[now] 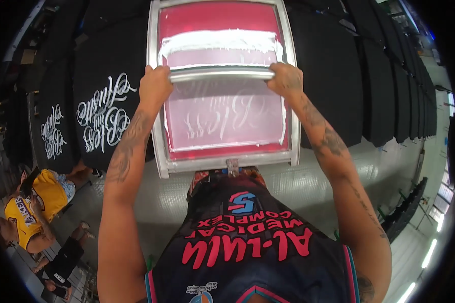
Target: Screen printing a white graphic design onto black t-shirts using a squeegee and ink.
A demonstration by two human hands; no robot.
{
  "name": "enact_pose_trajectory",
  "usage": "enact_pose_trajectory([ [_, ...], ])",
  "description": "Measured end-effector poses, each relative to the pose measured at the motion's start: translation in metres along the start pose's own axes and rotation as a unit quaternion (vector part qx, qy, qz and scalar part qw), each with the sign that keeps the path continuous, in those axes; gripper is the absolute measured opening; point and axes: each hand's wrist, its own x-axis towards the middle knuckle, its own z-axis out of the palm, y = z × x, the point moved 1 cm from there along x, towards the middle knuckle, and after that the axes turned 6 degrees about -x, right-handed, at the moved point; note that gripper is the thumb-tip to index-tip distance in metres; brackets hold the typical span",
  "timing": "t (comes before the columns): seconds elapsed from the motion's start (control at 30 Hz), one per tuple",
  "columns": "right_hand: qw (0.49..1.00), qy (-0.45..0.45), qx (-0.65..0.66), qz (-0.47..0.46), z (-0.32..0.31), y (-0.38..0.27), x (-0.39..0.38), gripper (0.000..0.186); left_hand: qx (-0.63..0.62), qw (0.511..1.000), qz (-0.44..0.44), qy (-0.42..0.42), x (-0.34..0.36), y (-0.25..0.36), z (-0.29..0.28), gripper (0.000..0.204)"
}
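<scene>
Both hands closed on one squeegee (221,74): left hand (155,85) gripping its left end, right hand (285,79) its right end. Long axis running crosswise between the fists, blade down on the pink mesh of a single metal-framed printing screen (222,86). White ink band (220,40) just beyond the knuckles. Two printed black shirts (106,113) left of the left hand; row of plain black shirts (384,91) right of the right hand.

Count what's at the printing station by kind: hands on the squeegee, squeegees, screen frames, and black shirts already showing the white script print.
Hands on squeegee: 2, left hand and right hand
Squeegee: 1
Screen frame: 1
Printed black shirts: 2, near and far
Total: 6
</scene>
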Motion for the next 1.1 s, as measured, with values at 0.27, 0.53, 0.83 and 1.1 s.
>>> enact_pose_trajectory([
  [0.27, 0.983, -0.183, -0.012, -0.004, -0.025, 0.036, 0.153, 0.044, -0.009, 0.985, -0.011, -0.174, 0.156, -0.029, -0.038, 0.028],
  [0.53, 0.977, -0.208, 0.052, 0.002, -0.060, 0.042, 0.212, 0.059, -0.028, 0.967, -0.011, -0.252, 0.215, -0.035, -0.083, 0.047],
  [0.83, 0.990, -0.134, 0.003, -0.033, -0.007, -0.045, 0.174, 0.043, -0.308, 0.917, 0.021, -0.251, -0.034, 0.030, -0.034, 0.044],
  [1.1, 0.975, -0.188, -0.006, -0.120, -0.010, -0.038, 0.219, 0.054, -0.515, 0.820, -0.205, -0.141, -0.311, 0.168, 0.137, 0.047],
])
